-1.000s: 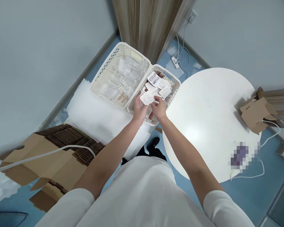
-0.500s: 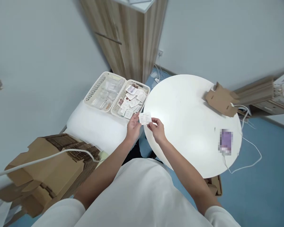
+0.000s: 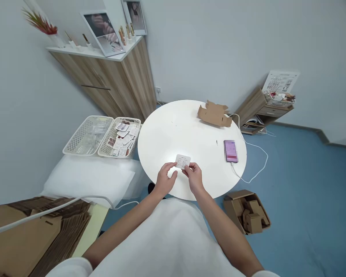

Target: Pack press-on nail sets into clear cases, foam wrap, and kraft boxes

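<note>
A small white printed card (image 3: 183,161) with rounded corners is held over the near part of the round white table (image 3: 158,134). My right hand (image 3: 194,177) pinches the card at its lower right corner, the thumb lying on its face. At the card's left edge is my left hand (image 3: 166,180), its thumb standing apart from the fingers. The fingertips there reach the card or come very close to it. To the left, a white basket (image 3: 137,122) holds several similar cards and packets. Beside it, another white basket (image 3: 70,142) contains clear plastic pieces.
On the table lie an unfolded cardboard box (image 3: 215,114) and a blurred purple device (image 3: 230,151) with a white cable. A carton (image 3: 232,204) of cardboard pieces stands on the floor at right. Stacked flat cardboard (image 3: 31,238) is at lower left, below a white-covered surface (image 3: 83,173).
The view has swung right, and both hands with the card are now over the round table instead of by the baskets. My left hand has loosened from the card; the right keeps its pinch.
</note>
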Action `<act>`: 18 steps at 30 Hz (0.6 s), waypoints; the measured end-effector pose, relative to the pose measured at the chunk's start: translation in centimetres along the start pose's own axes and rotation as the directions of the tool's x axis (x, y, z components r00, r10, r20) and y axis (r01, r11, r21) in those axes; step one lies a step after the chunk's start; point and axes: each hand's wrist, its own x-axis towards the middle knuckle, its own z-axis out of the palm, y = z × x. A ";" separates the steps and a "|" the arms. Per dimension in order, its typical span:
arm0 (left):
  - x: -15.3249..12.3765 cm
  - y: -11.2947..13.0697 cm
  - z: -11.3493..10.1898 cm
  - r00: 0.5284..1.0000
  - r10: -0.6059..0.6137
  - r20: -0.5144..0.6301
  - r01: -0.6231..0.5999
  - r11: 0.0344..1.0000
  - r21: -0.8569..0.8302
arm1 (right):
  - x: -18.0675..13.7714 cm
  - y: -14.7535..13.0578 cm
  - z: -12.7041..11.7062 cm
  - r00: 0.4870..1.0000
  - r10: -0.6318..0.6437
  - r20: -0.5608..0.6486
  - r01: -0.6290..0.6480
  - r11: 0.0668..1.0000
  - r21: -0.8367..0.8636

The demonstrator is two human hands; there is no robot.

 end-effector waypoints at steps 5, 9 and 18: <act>-1.1 1.2 2.3 0.996 -0.053 0.076 0.057 0.997 -0.051 | -1.3 0.0 -1.9 0.997 -0.078 0.024 0.079 0.996 -0.034; -1.4 1.6 3.0 0.975 -0.153 0.159 0.184 0.962 -0.202 | -2.3 0.1 -2.1 0.977 -0.191 0.089 0.201 0.973 -0.114; -0.2 1.4 2.2 0.884 -0.275 0.378 0.446 0.738 -0.506 | -3.2 -0.5 -2.5 0.936 -0.311 0.164 0.351 0.852 -0.389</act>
